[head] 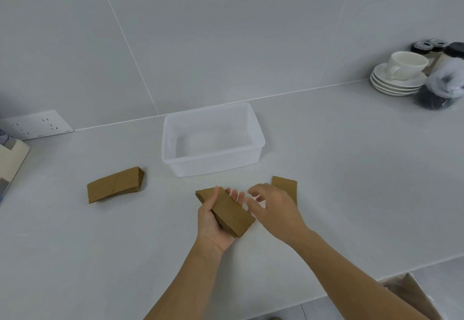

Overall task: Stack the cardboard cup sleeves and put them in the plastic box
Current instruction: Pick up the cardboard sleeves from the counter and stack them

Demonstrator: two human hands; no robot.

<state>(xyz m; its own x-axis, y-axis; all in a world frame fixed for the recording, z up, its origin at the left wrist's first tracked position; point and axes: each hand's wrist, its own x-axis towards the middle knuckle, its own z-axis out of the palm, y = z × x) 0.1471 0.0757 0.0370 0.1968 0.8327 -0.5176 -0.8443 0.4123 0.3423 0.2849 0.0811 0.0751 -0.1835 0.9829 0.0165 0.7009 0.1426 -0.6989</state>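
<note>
A stack of flat brown cardboard cup sleeves (229, 213) lies in my left hand (213, 221), thumb over its top, just above the counter. My right hand (273, 206) hovers beside it with fingers spread, holding nothing. Behind my right hand another brown sleeve (285, 186) lies on the counter, partly hidden. A second stack of sleeves (115, 184) rests on the counter to the left. The clear plastic box (213, 157) stands empty just beyond my hands.
Stacked white saucers with a cup (399, 73) and dark-lidded jars (442, 86) stand at the back right. A wall socket (37, 124) is at the left, with a beige object (10, 161) at the left edge. The counter's front edge runs at lower right, above a cardboard box (411, 292).
</note>
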